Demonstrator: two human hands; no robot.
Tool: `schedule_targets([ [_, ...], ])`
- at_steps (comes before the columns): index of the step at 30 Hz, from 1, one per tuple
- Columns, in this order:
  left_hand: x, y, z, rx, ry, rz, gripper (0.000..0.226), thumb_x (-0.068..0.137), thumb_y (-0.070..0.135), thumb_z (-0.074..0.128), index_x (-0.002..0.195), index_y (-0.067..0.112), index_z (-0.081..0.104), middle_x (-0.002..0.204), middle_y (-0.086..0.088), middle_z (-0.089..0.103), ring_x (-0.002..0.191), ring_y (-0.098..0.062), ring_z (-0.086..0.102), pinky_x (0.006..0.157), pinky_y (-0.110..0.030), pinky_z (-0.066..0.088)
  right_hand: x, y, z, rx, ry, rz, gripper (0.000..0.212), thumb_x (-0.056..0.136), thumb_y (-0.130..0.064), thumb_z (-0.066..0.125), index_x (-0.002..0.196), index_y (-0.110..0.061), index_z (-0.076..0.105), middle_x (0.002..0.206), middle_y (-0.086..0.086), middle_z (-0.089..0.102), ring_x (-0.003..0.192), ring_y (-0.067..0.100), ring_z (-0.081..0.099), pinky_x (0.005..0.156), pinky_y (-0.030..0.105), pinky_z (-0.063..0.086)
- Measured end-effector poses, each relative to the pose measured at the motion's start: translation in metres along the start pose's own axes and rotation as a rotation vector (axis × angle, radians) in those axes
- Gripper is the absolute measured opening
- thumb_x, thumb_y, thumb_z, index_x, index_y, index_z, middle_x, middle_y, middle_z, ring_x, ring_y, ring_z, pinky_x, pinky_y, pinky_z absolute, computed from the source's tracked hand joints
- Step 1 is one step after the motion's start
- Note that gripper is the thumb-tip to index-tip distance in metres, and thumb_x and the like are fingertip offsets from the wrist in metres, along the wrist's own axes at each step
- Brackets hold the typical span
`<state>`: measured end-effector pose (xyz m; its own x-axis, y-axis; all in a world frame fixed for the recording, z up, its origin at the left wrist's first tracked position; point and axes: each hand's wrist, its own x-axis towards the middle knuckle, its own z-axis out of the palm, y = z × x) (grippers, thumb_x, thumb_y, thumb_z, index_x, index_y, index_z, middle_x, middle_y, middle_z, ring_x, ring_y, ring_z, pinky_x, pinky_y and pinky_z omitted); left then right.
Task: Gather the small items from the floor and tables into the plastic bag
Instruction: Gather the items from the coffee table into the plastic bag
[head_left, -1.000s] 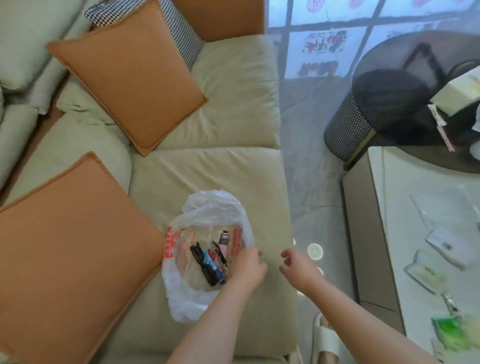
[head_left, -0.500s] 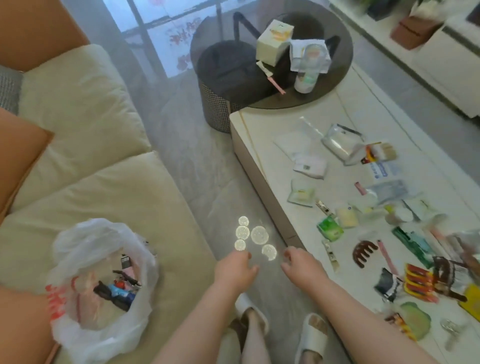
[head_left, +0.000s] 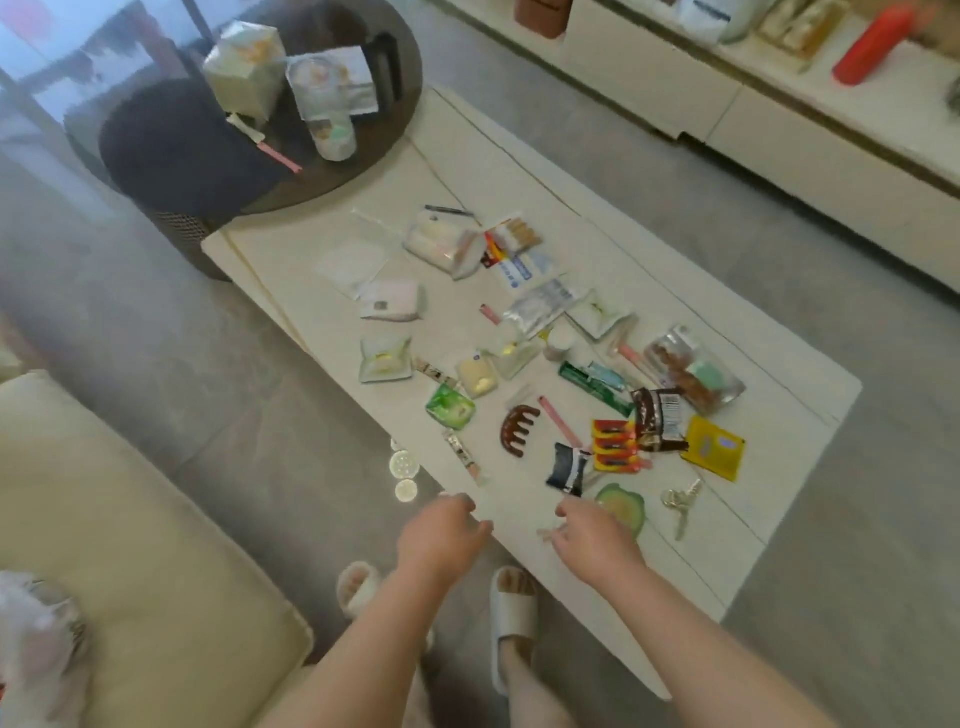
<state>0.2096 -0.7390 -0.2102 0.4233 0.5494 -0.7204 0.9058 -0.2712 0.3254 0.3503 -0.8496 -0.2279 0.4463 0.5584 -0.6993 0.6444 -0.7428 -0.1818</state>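
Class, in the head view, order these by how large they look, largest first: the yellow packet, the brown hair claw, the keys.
1. Yellow packet
2. Brown hair claw, only slightly smaller
3. Keys, thinnest and smallest

Left hand (head_left: 441, 535), right hand (head_left: 597, 540) empty over cluttered table (head_left: 779, 493); plastic bag (head_left: 36, 649) on sofa (head_left: 156, 545)
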Motion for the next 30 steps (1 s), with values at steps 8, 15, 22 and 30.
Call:
schedule_targets([
  [8, 0.017, 0.048, 0.055, 0.123, -0.085, 0.070, 0.045, 0.093, 0.045, 0.049, 0.133, 0.023, 0.050, 0.127, 0.002, 0.059, 0.115, -0.016, 0.057, 0.084, -0.028, 0.048, -0.003, 0.080, 0.008, 0.070, 0.010, 0.141, 0.026, 0.092, -0.028, 0.047, 0.116, -0.022, 0.052, 0.113, 0.005, 0.062, 0.104, 0.027, 0.057, 0.084, 0.035, 0.046],
  [15, 0.039, 0.051, 0.088, 0.264, -0.143, 0.151, 0.043, 0.094, 0.043, 0.047, 0.132, 0.022, 0.050, 0.126, 0.001, 0.058, 0.114, -0.018, 0.057, 0.083, -0.031, 0.051, -0.008, 0.113, 0.048, 0.192, -0.034, 0.247, 0.034, 0.095, -0.032, 0.046, 0.125, -0.018, 0.051, 0.122, 0.003, 0.058, 0.111, 0.022, 0.054, 0.091, 0.034, 0.048],
  [22, 0.066, 0.061, 0.121, 0.342, -0.149, 0.175, 0.035, 0.097, 0.034, 0.045, 0.126, 0.019, 0.055, 0.119, -0.002, 0.058, 0.110, -0.020, 0.057, 0.086, -0.031, 0.052, 0.005, 0.134, 0.075, 0.266, 0.001, 0.255, 0.041, 0.095, -0.031, 0.048, 0.134, -0.018, 0.044, 0.130, 0.002, 0.052, 0.118, 0.020, 0.051, 0.095, 0.032, 0.048],
  [30, 0.112, 0.067, 0.184, 0.310, -0.032, 0.143, 0.037, 0.095, 0.020, 0.043, 0.132, 0.020, 0.048, 0.124, -0.004, 0.051, 0.113, -0.021, 0.049, 0.091, -0.032, 0.047, 0.066, 0.144, 0.106, 0.104, 0.073, 0.105, 0.054, 0.091, -0.039, 0.056, 0.137, -0.018, 0.037, 0.137, 0.001, 0.045, 0.124, 0.018, 0.043, 0.101, 0.030, 0.042],
])
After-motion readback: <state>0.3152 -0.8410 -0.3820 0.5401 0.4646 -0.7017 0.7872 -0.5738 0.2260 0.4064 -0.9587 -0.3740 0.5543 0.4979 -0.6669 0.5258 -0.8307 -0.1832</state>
